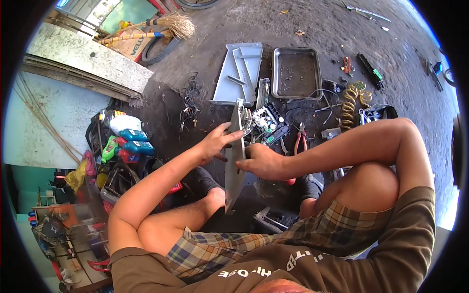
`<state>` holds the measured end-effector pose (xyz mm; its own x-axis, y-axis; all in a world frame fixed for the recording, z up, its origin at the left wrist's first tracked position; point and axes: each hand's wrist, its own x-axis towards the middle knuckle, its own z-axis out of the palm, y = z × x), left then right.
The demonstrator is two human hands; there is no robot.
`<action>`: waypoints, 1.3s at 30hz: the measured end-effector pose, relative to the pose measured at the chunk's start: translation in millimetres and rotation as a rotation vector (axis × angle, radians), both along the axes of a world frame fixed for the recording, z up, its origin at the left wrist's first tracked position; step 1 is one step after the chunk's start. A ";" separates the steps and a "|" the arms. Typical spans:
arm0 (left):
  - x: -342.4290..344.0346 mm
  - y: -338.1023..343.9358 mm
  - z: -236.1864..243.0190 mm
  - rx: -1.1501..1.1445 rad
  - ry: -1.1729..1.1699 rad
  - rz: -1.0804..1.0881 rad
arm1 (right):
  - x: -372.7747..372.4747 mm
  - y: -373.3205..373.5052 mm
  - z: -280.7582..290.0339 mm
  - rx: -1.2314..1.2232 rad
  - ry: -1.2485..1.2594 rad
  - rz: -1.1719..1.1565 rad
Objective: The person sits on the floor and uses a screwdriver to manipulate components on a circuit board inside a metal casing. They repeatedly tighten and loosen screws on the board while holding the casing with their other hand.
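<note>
A grey metal panel (233, 183) stands nearly on edge between my knees, with metal fittings and small parts along its upper end. My left hand (217, 144) grips it from the left, a finger stretched across its edge. My right hand (261, 160) holds it from the right, fingers curled at its edge. Just beyond lies an opened electronic assembly (268, 119) with white and black parts. Red-handled pliers (300, 142) rest on the floor to the right of it.
A grey sheet-metal cover (232, 73), steel tray (296, 73), brass coiled hose (348, 108), tangled cables (190, 93) and wrenches (371, 115) lie around the dark floor (229, 22). At the left are bottles (137, 146), brooms (173, 27) and a concrete ledge (88, 58).
</note>
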<state>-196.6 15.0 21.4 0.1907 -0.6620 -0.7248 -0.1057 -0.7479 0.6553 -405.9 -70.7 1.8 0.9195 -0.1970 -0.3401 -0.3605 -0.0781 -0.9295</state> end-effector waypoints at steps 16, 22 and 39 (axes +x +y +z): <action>26.8 -24.2 -12.8 -0.331 -0.214 -0.045 | 47.9 -85.7 -57.1 -0.039 0.071 -0.072; 0.9 -8.6 -41.3 -0.369 -0.494 0.023 | 38.6 -68.7 -87.9 0.689 0.221 -0.223; 101.4 -45.2 -58.7 -0.432 -0.613 -0.102 | -32.5 -123.6 -115.6 0.281 0.088 -0.039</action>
